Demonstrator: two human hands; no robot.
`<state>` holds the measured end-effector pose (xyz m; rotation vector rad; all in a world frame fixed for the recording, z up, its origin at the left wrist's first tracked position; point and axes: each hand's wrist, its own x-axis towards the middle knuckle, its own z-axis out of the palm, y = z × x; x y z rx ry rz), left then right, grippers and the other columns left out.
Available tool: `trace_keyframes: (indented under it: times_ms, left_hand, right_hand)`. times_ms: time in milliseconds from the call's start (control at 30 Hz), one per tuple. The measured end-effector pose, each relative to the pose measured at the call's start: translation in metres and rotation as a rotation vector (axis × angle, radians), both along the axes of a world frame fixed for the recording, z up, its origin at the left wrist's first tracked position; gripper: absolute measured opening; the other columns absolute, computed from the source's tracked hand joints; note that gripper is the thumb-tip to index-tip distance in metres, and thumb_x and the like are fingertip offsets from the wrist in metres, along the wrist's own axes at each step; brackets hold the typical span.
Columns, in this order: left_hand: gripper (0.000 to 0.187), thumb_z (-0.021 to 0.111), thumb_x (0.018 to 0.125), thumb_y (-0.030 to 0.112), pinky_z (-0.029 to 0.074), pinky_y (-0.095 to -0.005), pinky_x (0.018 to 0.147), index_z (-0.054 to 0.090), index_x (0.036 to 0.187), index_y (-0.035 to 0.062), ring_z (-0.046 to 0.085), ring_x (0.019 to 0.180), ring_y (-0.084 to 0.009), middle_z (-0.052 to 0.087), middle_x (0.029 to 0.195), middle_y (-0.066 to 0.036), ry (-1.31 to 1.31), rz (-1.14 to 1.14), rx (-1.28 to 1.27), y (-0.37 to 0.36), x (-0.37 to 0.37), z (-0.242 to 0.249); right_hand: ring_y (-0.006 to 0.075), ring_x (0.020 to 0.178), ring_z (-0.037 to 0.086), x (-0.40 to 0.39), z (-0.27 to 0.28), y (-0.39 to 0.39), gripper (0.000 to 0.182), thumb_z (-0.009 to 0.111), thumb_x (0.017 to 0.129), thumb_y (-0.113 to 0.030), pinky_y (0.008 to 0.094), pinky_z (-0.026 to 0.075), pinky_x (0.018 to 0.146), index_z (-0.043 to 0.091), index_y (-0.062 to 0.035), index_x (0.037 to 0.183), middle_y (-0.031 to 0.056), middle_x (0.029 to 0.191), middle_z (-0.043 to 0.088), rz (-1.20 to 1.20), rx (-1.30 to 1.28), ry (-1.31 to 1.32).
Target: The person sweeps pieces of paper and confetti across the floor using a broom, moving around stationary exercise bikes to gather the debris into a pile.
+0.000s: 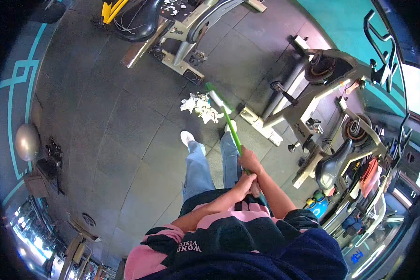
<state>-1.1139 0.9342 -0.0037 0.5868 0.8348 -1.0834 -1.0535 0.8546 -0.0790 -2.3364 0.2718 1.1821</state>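
The floor (112, 126) is strewn with scraps (201, 108) near bikes (308, 113); the broom (233, 129) is gripped by fingers of the left hand (244, 184) and, lower, the right hand (250, 161).

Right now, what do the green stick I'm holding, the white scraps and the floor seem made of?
Green stick: probably plastic or coated metal, smooth, evenly coloured.
White scraps: perhaps paper or thin plastic, crumpled with ragged edges; too small to settle.
Floor: likely matte rubber tiles, dark grey, with straight seams.
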Motion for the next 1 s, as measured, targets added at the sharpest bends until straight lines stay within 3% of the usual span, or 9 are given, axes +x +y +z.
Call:
trace_keyframes:
  times_ms: [67, 167, 267, 433, 567, 600, 833, 900, 1000]
  left_hand:
    - [0.033, 0.048, 0.08, 0.019, 0.045, -0.0287, 0.051, 0.035, 0.109, 0.012, 0.051, 0.064, -0.013, 0.049, 0.086, -0.005, -0.046, 0.109, -0.113, 0.01, -0.004, -0.025]
    - [0.046, 0.047, 0.081, 0.017, 0.043, -0.027, 0.049, 0.029, 0.123, 0.0128, 0.049, 0.059, -0.0124, 0.049, 0.073, -0.004, -0.137, 0.236, 0.256, 0.028, -0.002, -0.042]
    - [0.083, 0.047, 0.082, 0.016, 0.042, -0.0261, 0.044, -0.016, 0.136, 0.0218, 0.05, 0.056, -0.0137, 0.049, 0.075, -0.006, -0.016, 0.186, 0.345, 0.06, 0.002, -0.024]
    - [0.087, 0.049, 0.079, 0.014, 0.043, -0.0272, 0.045, -0.017, 0.136, 0.0202, 0.051, 0.056, -0.015, 0.05, 0.078, -0.01, -0.185, 0.051, 0.319, 0.085, -0.021, -0.01]
    - [0.089, 0.049, 0.078, 0.01, 0.044, -0.0272, 0.051, -0.019, 0.135, 0.0221, 0.051, 0.061, -0.0142, 0.049, 0.082, -0.008, -0.311, -0.172, 0.34, 0.08, -0.034, 0.029]
    - [0.089, 0.049, 0.078, 0.01, 0.044, -0.0272, 0.051, -0.019, 0.135, 0.0221, 0.051, 0.061, -0.0142, 0.049, 0.082, -0.008, -0.317, -0.176, 0.336, 0.08, -0.039, 0.026]
    - [0.087, 0.051, 0.072, 0.007, 0.043, -0.0276, 0.048, -0.004, 0.138, 0.0193, 0.05, 0.059, -0.0154, 0.049, 0.089, -0.008, -0.218, -0.126, 0.354, 0.097, -0.028, -0.008]
    - [0.092, 0.053, 0.067, 0.006, 0.045, -0.0293, 0.061, -0.003, 0.139, 0.0168, 0.053, 0.075, -0.0195, 0.049, 0.099, -0.014, -0.2, 0.007, 0.269, 0.114, -0.031, -0.018]
    - [0.09, 0.053, 0.067, 0.006, 0.045, -0.0292, 0.066, -0.002, 0.139, 0.0148, 0.052, 0.08, -0.0198, 0.046, 0.107, -0.015, -0.204, -0.129, 0.379, 0.138, -0.043, -0.032]
  right_hand:
    - [0.0409, 0.083, 0.057, 0.0, -0.015, 0.009, 0.036, 0.051, 0.071, -0.012, 0.0468, 0.046, 0.071, 0.048, 0.0018, 0.103, 0.0277, 0.084, 0.058, -0.039, -0.025, -0.009]
    - [0.0421, 0.082, 0.057, -0.005, -0.058, 0.039, 0.029, 0.052, 0.068, -0.012, 0.0477, 0.045, 0.073, 0.051, 0.0017, 0.093, 0.0281, 0.084, 0.058, -0.122, 0.015, -0.016]
    - [0.0416, 0.084, 0.056, -0.014, -0.077, 0.074, 0.03, 0.053, 0.066, -0.014, 0.0466, 0.045, 0.073, 0.053, 0.0021, 0.092, 0.0266, 0.085, 0.058, -0.116, 0.05, 0.058]
    - [0.041, 0.094, 0.054, -0.024, -0.037, 0.093, 0.039, 0.052, 0.068, -0.018, 0.0439, 0.044, 0.08, 0.051, 0.0012, 0.102, 0.0282, 0.093, 0.057, -0.26, 0.157, 0.032]
    - [0.0373, 0.085, 0.057, -0.045, -0.004, 0.078, 0.042, 0.059, 0.063, -0.02, 0.0396, 0.045, 0.074, 0.051, -0.0002, 0.099, 0.0238, 0.088, 0.058, -0.324, 0.148, 0.021]
    - [0.0421, 0.093, 0.054, -0.047, 0.008, 0.074, 0.042, 0.054, 0.067, -0.018, 0.0433, 0.044, 0.079, 0.048, 0.0018, 0.104, 0.0294, 0.093, 0.056, -0.345, 0.194, 0.048]
    - [0.0353, 0.084, 0.059, -0.05, -0.046, 0.093, 0.038, 0.061, 0.064, -0.021, 0.0403, 0.045, 0.071, 0.054, 0.0031, 0.092, 0.026, 0.085, 0.059, -0.332, 0.074, 0.103]
    - [0.0339, 0.082, 0.06, -0.053, -0.059, 0.111, 0.037, 0.063, 0.062, -0.021, 0.0392, 0.046, 0.07, 0.056, 0.0045, 0.088, 0.025, 0.083, 0.06, -0.341, 0.102, 0.089]
    - [0.039, 0.086, 0.058, -0.058, -0.065, 0.139, 0.04, 0.06, 0.063, -0.02, 0.0418, 0.046, 0.074, 0.055, 0.0033, 0.095, 0.0276, 0.086, 0.059, -0.419, 0.203, 0.121]
